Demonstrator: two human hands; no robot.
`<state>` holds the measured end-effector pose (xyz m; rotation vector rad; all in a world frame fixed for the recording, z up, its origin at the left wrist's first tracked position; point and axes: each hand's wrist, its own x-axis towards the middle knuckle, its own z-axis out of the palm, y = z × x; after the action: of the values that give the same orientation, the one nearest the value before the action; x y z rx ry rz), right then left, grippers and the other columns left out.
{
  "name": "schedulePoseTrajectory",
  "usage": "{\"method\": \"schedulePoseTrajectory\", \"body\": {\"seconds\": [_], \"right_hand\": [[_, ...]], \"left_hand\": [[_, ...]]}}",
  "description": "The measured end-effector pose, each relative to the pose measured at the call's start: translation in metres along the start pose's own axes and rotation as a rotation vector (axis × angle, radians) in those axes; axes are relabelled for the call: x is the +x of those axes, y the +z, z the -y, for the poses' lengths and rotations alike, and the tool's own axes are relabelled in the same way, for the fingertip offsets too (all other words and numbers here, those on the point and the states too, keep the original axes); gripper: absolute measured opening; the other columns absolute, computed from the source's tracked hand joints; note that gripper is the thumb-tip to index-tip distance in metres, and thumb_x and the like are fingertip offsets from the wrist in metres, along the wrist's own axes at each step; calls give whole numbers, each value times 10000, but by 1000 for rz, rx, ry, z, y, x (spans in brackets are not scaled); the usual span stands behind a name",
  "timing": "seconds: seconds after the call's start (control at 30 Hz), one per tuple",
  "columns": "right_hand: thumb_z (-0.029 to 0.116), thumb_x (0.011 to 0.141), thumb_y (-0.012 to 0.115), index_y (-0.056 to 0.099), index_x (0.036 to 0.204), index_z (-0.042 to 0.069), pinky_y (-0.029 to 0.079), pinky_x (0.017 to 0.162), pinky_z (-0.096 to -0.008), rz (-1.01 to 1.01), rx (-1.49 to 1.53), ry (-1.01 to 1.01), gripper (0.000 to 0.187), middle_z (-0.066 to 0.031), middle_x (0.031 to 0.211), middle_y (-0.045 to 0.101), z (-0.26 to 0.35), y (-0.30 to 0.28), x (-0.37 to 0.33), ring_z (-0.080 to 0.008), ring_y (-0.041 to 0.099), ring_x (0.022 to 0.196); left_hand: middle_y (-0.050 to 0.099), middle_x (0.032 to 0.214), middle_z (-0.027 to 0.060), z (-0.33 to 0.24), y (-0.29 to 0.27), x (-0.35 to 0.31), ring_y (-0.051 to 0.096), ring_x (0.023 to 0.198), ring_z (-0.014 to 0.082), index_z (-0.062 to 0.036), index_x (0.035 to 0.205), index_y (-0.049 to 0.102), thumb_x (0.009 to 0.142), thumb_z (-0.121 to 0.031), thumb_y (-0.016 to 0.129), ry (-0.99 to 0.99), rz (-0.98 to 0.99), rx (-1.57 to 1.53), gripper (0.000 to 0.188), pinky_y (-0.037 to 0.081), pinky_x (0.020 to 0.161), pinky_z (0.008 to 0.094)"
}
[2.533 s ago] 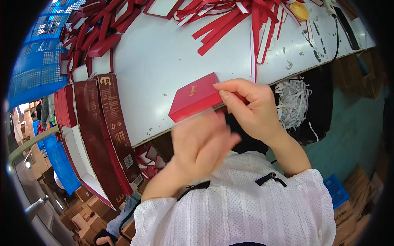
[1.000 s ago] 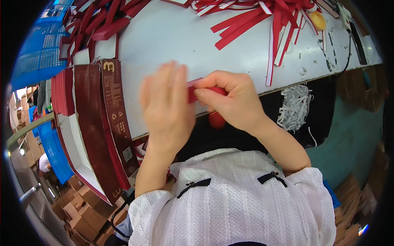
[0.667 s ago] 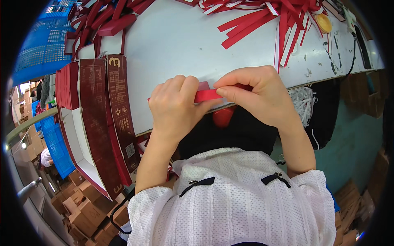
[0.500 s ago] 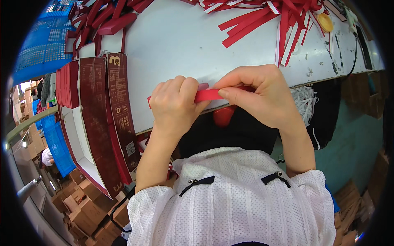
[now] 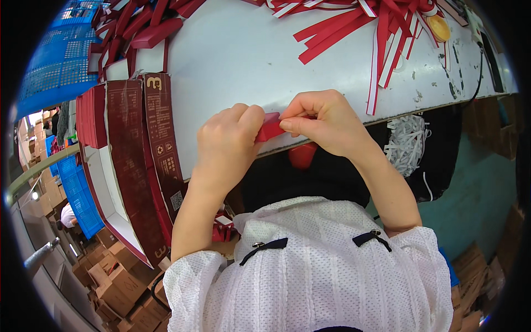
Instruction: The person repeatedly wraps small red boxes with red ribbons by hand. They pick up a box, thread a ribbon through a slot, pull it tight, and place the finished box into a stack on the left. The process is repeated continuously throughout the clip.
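Fingers of left hand and right hand — pinched shut on small red box at table edge.

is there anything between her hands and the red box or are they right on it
Nothing visible stands between them. Both the left hand and the right hand grip the red box directly at the table edge, and the fingers cover most of it.
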<state>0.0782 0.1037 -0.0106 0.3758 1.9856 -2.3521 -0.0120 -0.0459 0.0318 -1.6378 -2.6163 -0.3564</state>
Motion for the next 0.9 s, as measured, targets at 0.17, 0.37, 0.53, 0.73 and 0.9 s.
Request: {"method": "schedulePoseTrajectory", "body": {"seconds": [0.17,0.37,0.53,0.73,0.9], "right_hand": [[11,731,618,623,782,-13,380,492,-184,-29,-147,-9,56,-7,629,566,8,-8,-15,-49,493,566],[-23,717,618,623,782,-13,399,547,-190,-84,-117,-184,66,-37,713,588,18,-21,-31,-70,527,625],[-24,708,616,615,764,-15,397,549,-198,-176,-218,-244,57,-40,704,584,15,-12,-25,-79,521,617],[-23,695,617,614,749,-8,397,552,-208,-190,-257,-252,56,-40,697,586,16,-10,-19,-86,523,621],[-13,696,621,614,745,-4,397,551,-207,-189,-276,-222,50,-37,694,589,16,-7,-16,-86,522,616]], "left_hand": [[563,635,60,10,5,-14,554,555,224,-46,746,556,574,-50,687,91,-296,-78,217,437,492,304],[629,731,126,2,23,-32,611,632,246,-5,808,567,622,2,675,54,-573,-357,215,490,567,294],[627,733,151,-2,28,-37,614,635,261,15,812,560,645,24,655,51,-619,-393,192,503,571,309],[625,737,163,0,29,-37,612,630,265,20,817,556,651,24,653,56,-623,-403,193,503,563,312],[625,744,166,0,30,-39,612,631,270,27,812,555,650,32,648,55,-637,-432,186,504,567,314]]}}
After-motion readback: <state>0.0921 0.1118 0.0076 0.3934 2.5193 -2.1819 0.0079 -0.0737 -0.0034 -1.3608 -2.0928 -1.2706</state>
